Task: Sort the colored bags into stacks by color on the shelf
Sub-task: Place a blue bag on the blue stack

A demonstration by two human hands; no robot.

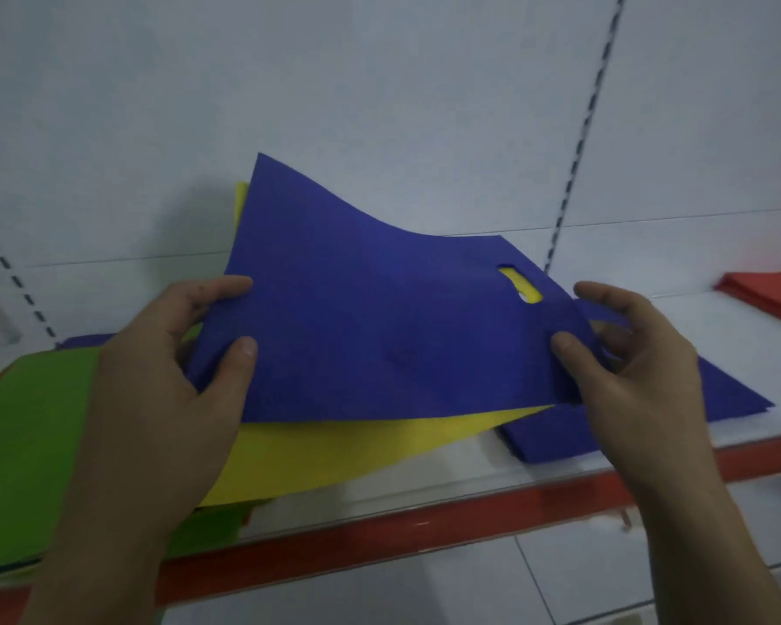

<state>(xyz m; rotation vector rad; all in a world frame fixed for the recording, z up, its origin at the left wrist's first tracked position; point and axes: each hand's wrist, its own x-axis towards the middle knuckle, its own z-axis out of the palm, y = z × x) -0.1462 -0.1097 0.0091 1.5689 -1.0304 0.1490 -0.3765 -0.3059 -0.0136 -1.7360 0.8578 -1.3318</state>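
Observation:
A flat blue bag (379,318) with an oval handle slot is lifted above the white shelf (740,336). My left hand (163,390) pinches its left edge between thumb and fingers. My right hand (623,367) pinches its right edge near the slot. A yellow bag (357,448) hangs just under the blue one, its left side hidden behind my left hand. A stack of blue bags (713,399) lies flat on the shelf beneath my right hand. Green bags (23,444) lie at the left, on a mixed pile.
A red-orange stack (772,295) rests at the far right of the shelf. The shelf has a red front rim (424,539) with a clear strip. A white back panel with slotted uprights (578,151) rises behind. White floor tiles show below.

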